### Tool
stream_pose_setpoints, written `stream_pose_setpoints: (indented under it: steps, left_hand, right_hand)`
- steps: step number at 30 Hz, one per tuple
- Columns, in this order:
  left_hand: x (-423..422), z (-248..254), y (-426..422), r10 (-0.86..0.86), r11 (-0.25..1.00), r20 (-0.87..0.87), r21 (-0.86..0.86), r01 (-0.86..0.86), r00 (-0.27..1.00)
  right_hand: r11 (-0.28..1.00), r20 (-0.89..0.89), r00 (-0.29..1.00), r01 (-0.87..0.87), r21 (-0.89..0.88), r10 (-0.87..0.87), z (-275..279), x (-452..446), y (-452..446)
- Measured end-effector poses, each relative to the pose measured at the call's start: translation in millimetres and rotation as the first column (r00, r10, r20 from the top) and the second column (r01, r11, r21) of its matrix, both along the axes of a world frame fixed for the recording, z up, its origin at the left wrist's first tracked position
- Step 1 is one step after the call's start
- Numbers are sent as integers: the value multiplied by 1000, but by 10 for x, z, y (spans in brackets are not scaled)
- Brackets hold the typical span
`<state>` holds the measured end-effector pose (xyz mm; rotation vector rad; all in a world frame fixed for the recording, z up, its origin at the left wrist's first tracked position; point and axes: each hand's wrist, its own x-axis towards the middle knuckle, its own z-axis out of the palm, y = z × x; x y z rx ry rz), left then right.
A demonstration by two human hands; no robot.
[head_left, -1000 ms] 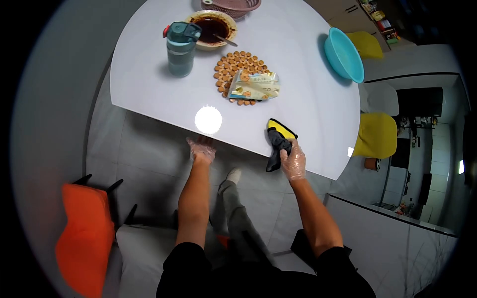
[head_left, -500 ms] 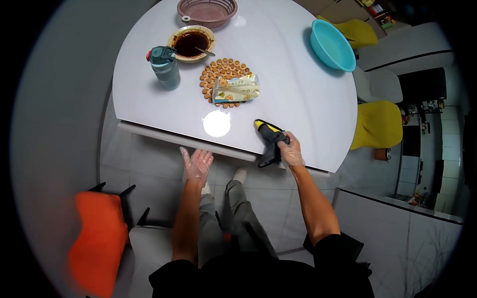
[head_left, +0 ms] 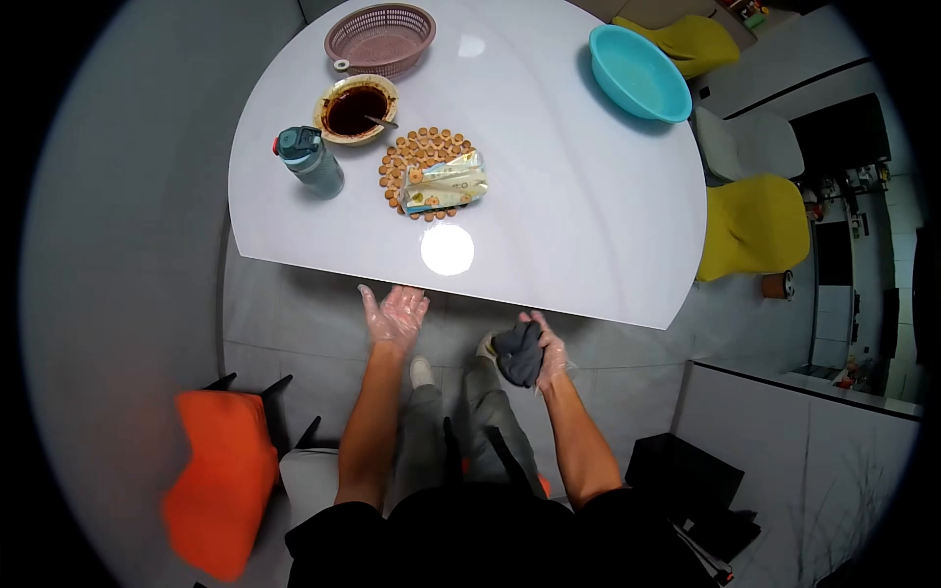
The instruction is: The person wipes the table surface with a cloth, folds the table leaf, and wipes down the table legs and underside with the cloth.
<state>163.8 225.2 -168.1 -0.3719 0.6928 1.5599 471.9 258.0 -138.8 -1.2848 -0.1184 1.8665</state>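
A bunched dark grey cloth (head_left: 519, 354) is in my right hand (head_left: 551, 355), just off the table's front edge and above the floor. My right hand wears a clear plastic glove, and its fingers are closed round one side of the cloth. My left hand (head_left: 398, 316), gloved the same way, is held palm up by the front edge. Its fingers are spread and nothing lies in it. On the white table (head_left: 569, 265) beyond, a soft packet of tissues (head_left: 446, 186) lies on a mat of round brown beads (head_left: 427, 147).
A teal bottle (head_left: 312, 167) stands at the left, near a bowl of dark sauce (head_left: 355, 110) with a spoon. Behind is a pink basket (head_left: 382, 41); a turquoise basin (head_left: 640, 78) sits far right. Yellow chairs (head_left: 755, 230) stand right, an orange chair (head_left: 221, 480) lower left.
My right hand has drawn the cloth off the tabletop toward me, and the cloth is now bunched, its yellow part hidden. A pale strip under the table edge no longer shows. My left hand stays open.
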Motion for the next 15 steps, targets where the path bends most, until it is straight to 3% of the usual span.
stream_pose_setpoints:
  steps: [1, 3, 4, 5, 6, 8, 15]
  left_hand:
    - [-12, 0, 18, 22, 1000, 25, 16, -23, 999]
    - [-22, 30, 81, 80, 997, 111, -28, -77, 991]
    - [-7, 49, 119, 106, 994, 157, -51, -99, 982]
    - [25, 37, 168, 97, 993, 103, 62, -103, 990]
    - [87, 37, 163, 118, 993, 120, 5, -120, 986]
    - [37, 32, 241, 162, 985, 132, -88, -152, 978]
    - [-53, -145, 41, 63, 998, 126, -37, -58, 990]
  right_hand:
    - [998, -98, 995, 24, 65, -18, 5, -27, 70]
    - [995, -239, 966, 99, -13, -99, -112, -85, 182]
    - [992, -267, 955, 124, -31, -128, -162, -86, 198]
    - [987, -294, 943, 150, -50, -158, -229, -79, 211]
    - [982, -321, 928, 174, -71, -188, -286, -76, 222]
    - [982, -349, 918, 179, -57, -187, -479, -134, 296]
    - [996, -265, 960, 84, -40, -91, -172, -186, 79]
